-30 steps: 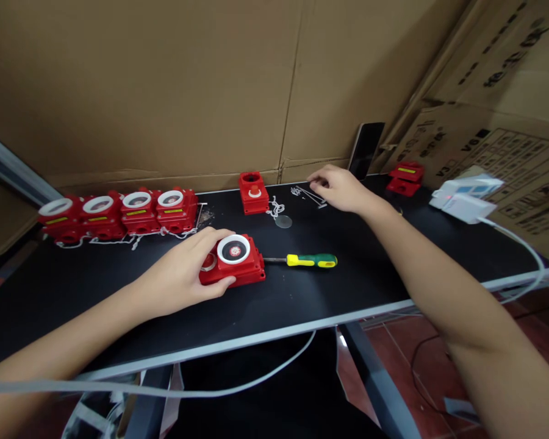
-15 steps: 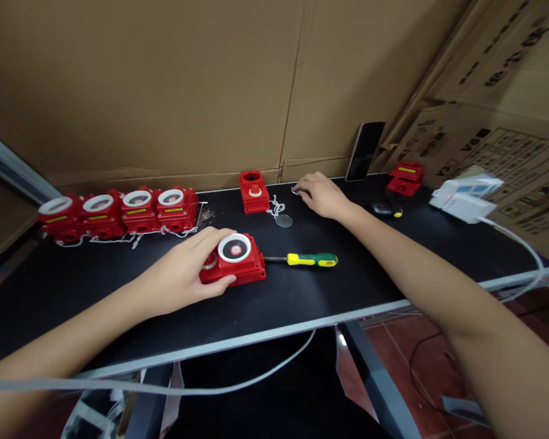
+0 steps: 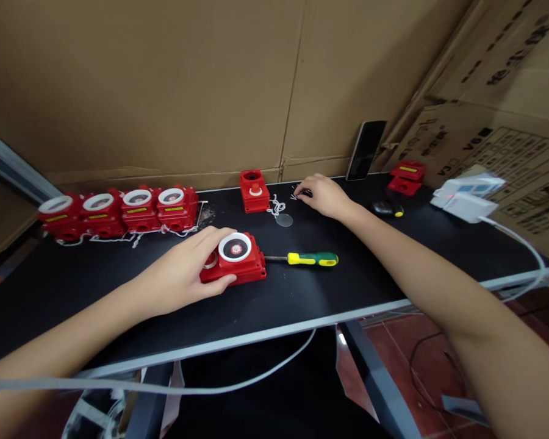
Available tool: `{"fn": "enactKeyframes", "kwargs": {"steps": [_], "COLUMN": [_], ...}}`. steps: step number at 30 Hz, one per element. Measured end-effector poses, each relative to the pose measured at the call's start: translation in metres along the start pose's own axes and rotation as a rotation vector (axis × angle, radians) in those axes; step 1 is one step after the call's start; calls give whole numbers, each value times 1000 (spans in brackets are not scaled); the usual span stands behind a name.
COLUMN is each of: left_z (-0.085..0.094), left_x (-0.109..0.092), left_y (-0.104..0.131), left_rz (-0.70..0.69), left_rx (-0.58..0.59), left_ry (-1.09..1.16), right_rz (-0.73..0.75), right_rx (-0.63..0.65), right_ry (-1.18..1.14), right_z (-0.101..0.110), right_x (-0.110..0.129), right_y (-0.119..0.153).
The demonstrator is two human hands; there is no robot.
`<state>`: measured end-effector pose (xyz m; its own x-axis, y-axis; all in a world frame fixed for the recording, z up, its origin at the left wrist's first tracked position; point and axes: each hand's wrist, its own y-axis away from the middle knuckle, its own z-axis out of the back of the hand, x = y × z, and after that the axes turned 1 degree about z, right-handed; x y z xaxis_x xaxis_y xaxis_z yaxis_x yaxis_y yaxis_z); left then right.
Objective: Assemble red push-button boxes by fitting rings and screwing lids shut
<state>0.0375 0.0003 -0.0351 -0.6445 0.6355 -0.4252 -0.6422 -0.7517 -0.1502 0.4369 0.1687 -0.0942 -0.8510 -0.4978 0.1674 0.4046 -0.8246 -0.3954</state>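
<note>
My left hand [image 3: 183, 268] is closed around the left end of a red housing [image 3: 244, 272] that lies flat on the black table. A white ring [image 3: 222, 249] frames a dark round window with a red-and-white mark on the housing. Beside its right end rests a screwdriver [image 3: 313, 260] with a yellow and green handle, its shaft pointing at the housing. Toward the back, my right hand [image 3: 322, 194] touches the tabletop with fingers curled together next to small thin silver pieces [image 3: 294, 194], likely screws. Whatever sits between its fingertips is too small to make out.
Several red housings [image 3: 137, 213] with white rings stand in a row at left. Another red housing [image 3: 255, 194], white cord [image 3: 277, 207] and a clear disc [image 3: 284, 220] lie at the back. A phone [image 3: 366, 149] leans on cardboard; red parts [image 3: 406, 178] and a white device [image 3: 466, 198] are at right.
My right hand has shifted very slightly at the small silver pieces, which show a little more now. The left hand and the red housing stay put.
</note>
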Motion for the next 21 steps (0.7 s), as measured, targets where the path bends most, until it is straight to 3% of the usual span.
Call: {"fn": "enactKeyframes", "kwargs": {"steps": [12,14,17,21], "left_z": [1,1,1,-1], "left_x": [0,0,0,-2], "left_y": [0,1,2,2], "left_rz": [-17,-14,-17,-26], "left_rx": [5,4,0,-21], "left_ry": [-21,-15,-19,-56], "right_rz": [-78,-81,-58,72], "right_rx": [-109,-116,-59,205], "right_ry": [-149,-242,-666,-1066], "right_z": [18,24,35,50], "right_x": [21,36,71,123], "right_y": [1,5,17,39]}}
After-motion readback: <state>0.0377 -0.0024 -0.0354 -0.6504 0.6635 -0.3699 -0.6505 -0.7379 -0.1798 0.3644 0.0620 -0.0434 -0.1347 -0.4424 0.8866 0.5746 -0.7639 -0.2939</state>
